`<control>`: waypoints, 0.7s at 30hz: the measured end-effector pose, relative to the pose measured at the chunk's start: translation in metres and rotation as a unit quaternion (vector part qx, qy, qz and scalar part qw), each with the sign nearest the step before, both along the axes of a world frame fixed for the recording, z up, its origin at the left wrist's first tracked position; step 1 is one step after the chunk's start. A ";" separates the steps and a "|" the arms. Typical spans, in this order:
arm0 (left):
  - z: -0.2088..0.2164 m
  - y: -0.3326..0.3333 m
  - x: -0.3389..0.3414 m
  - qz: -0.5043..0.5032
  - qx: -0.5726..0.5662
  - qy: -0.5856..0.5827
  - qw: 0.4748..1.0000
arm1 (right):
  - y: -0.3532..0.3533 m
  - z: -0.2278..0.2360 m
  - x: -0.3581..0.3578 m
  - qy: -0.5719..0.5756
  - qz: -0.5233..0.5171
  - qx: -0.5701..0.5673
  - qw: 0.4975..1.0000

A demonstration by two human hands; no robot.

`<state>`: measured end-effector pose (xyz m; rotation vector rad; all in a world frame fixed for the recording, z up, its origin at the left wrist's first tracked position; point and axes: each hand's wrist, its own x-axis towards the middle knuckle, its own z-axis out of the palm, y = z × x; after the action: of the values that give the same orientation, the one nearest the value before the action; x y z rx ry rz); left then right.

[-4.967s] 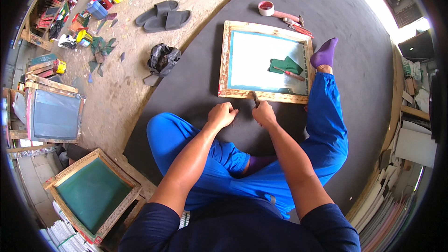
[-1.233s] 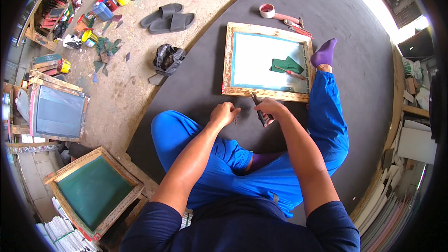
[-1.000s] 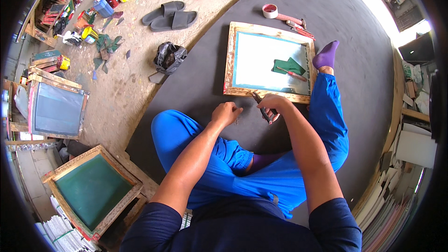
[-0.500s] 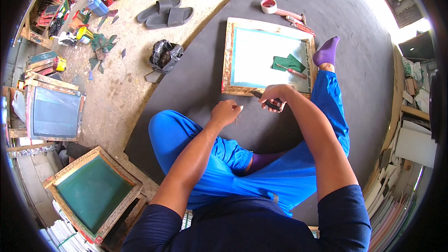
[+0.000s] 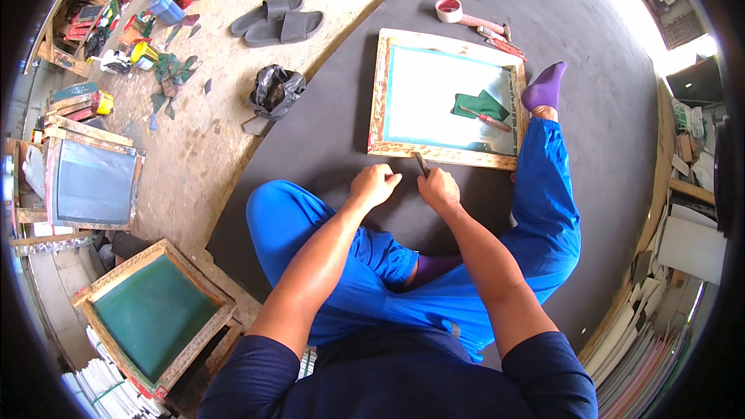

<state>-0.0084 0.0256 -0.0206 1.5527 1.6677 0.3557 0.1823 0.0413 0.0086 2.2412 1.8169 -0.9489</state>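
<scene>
My right hand [image 5: 439, 189] is wrapped round dark-handled pliers [image 5: 421, 163], whose tip points at the near edge of a wooden screen frame [image 5: 423, 149]. That frame lies flat on the dark mat, with white mesh [image 5: 427, 85] and a blue border inside it. Just left of the pliers, my left hand [image 5: 376, 185] is closed with its fingers curled; whatever they may hold is hidden. A dark green scrap [image 5: 481, 103] rests within the frame, and a red-handled thin tool [image 5: 494, 122] lies across it.
Beyond the frame lie a tape roll [image 5: 448, 9], a hammer [image 5: 489, 23] and red-handled tools [image 5: 508, 48]. A black plastic bag [image 5: 275, 93] and dark slides [image 5: 291, 27] are to the left. Another screen frame [image 5: 186, 357] leans at lower left. My purple-socked foot [image 5: 545, 87] is beside the frame.
My right hand has moved left and down toward my left hand, turning the pliers so they point up at the frame's edge. My left hand has barely shifted.
</scene>
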 end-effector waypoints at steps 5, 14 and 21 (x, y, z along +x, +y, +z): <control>-0.012 -0.002 -0.004 0.027 0.029 -0.031 0.999 | -0.013 -0.003 0.001 -0.008 0.024 0.021 0.999; -0.006 0.001 -0.005 0.114 -0.148 -0.276 0.943 | -0.042 0.006 -0.012 0.020 0.124 0.002 0.992; -0.003 0.002 -0.010 0.161 -0.173 -0.303 0.923 | -0.028 -0.005 0.007 0.314 0.053 -0.184 0.930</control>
<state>-0.0186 0.0280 -0.0237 0.7898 1.3821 0.6066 0.1895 0.0133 0.0032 1.7021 1.7238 -1.9595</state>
